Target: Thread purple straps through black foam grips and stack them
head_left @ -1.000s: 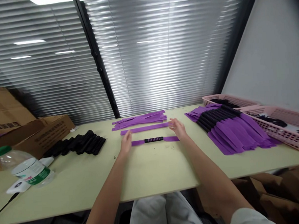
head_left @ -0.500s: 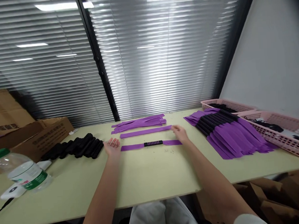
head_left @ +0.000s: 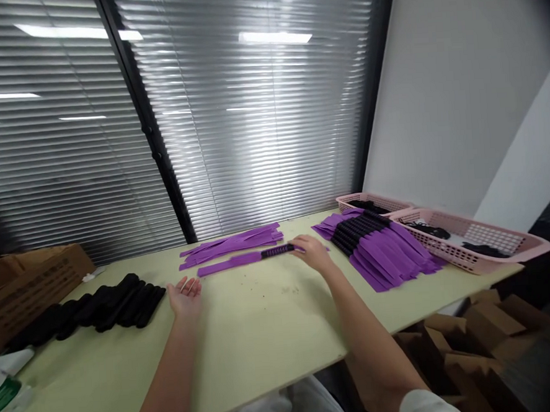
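My right hand (head_left: 309, 251) is closed on a purple strap (head_left: 232, 263) at the right end of its black ribbed sleeve (head_left: 278, 250). The strap's left part stretches across the pale table toward my left hand (head_left: 186, 295), which is palm up, fingers apart and holding nothing. Behind the strap lies a loose pile of plain purple strips (head_left: 233, 243). To the left is a heap of black padded pieces (head_left: 117, 302). On the right, many purple straps with black sleeves (head_left: 384, 249) overlap in a fanned stack.
Two pink baskets (head_left: 514, 244) with black items stand behind and right of the stack. A cardboard box (head_left: 42, 282) and a plastic bottle (head_left: 4, 393) are at the left. Open cartons (head_left: 491, 323) sit below the table's right edge. Blinds rise behind the table (head_left: 264, 331).
My right hand has closed on the sleeved strap, which now lies farther back, near the plain strips. The view has turned to the right. My left hand stays open.
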`<state>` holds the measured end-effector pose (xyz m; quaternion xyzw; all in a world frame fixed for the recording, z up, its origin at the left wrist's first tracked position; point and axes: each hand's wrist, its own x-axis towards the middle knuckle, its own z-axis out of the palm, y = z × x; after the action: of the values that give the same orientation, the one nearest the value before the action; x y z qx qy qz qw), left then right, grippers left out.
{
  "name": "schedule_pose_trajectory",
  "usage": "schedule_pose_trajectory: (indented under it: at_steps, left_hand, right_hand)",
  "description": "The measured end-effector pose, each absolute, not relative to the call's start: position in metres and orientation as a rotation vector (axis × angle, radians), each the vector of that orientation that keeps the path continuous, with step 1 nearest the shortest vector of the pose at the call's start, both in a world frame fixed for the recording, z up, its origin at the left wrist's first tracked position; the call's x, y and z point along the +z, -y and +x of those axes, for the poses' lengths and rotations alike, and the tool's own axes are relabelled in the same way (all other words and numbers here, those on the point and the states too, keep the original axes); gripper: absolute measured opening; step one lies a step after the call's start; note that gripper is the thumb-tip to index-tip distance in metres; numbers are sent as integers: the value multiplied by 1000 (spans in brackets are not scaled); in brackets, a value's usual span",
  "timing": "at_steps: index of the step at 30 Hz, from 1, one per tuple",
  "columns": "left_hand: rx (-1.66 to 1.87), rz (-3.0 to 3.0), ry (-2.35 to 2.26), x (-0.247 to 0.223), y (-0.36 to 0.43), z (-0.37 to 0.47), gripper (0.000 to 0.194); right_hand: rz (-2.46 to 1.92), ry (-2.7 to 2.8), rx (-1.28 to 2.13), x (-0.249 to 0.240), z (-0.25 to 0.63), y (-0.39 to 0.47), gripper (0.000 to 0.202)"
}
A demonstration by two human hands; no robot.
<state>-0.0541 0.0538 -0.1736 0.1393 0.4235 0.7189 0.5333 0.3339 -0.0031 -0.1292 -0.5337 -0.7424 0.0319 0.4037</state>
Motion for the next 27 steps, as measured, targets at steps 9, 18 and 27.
schedule_pose_trajectory:
  at_steps: [9,18,27]
  left_hand:
    - [1684,372,-1060,-174,-53,-44,43]
    - [1673,475,-1121,-175,-52,-37,35]
    - [1679,570,-1154,-180,-53,-37,31]
  right_hand:
    - [-1500,751,-563,-69,477,72,31]
    - [-2014,783,-689,-103,567,68,28]
    - [-2330,946,-759,-116,575,46,42]
